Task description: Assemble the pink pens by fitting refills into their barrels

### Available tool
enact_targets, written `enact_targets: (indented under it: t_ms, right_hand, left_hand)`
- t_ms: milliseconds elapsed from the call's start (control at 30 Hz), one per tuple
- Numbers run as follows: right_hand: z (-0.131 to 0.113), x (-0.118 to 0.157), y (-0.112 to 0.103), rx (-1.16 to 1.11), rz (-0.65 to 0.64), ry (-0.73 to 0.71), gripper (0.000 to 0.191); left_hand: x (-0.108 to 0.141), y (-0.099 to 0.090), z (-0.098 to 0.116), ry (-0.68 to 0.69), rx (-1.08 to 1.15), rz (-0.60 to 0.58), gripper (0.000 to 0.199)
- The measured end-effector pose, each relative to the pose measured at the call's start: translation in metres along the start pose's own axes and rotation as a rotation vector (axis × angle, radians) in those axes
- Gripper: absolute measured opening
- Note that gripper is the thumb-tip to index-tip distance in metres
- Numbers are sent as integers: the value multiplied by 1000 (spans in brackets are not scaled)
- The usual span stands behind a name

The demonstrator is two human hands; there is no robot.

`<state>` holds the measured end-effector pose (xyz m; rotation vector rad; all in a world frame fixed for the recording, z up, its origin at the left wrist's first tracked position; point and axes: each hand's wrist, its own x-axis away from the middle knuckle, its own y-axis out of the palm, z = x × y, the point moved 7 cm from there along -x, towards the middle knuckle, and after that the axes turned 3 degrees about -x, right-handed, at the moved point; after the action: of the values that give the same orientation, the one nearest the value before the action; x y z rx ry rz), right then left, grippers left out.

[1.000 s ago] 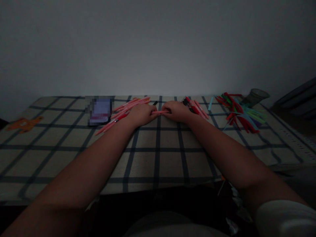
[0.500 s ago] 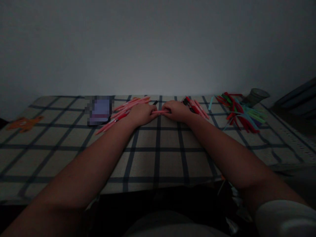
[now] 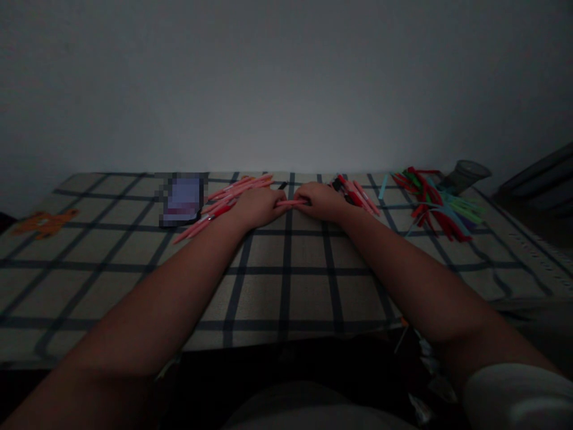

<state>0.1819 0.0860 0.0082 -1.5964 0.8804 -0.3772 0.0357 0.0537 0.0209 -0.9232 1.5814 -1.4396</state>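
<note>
At the far left of the checked surface (image 3: 308,298) lies an orange flower-like piece (image 3: 45,223), then a phone-like device (image 3: 183,200), its face too pixelated for me to read. Pink sticks (image 3: 210,222) with some red among them lie beside my left hand (image 3: 258,208), whose fingers pinch one end of a pink stick (image 3: 292,203). The stick runs level between my hands, and my right hand (image 3: 321,202) grips its other end, fingers curled. Past it lie more pink and red sticks (image 3: 367,200), a pale blue strip (image 3: 382,187), a heap of coloured strips (image 3: 441,212) and a tilted glass (image 3: 468,175)
</note>
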Motion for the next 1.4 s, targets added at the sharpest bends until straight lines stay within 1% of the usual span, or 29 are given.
enact_targets:
  t_ms: [600, 833, 967, 1167, 1300, 1400]
  right_hand:
    - [1, -1, 4, 34, -15, -21, 26]
    - [5, -2, 5, 23, -13, 8, 28]
    - [5, -2, 5, 19, -9, 2, 26]
    - [3, -2, 4, 35, -11, 2, 25]
    - [3, -2, 4, 33, -23, 1, 28]
    - [1, -2, 6, 41, -33, -20, 29]
  left_hand:
    - [-1, 1, 0, 5, -28, 3, 51]
    - [-1, 1, 0, 2, -24, 2, 52]
    - [-1, 2, 0, 0, -30, -11, 52]
    - [-1, 2, -1, -2, -28, 8, 49]
    - [-2, 3, 0, 2, -29, 2, 45]
    - [-2, 4, 1, 13, -27, 8, 48]
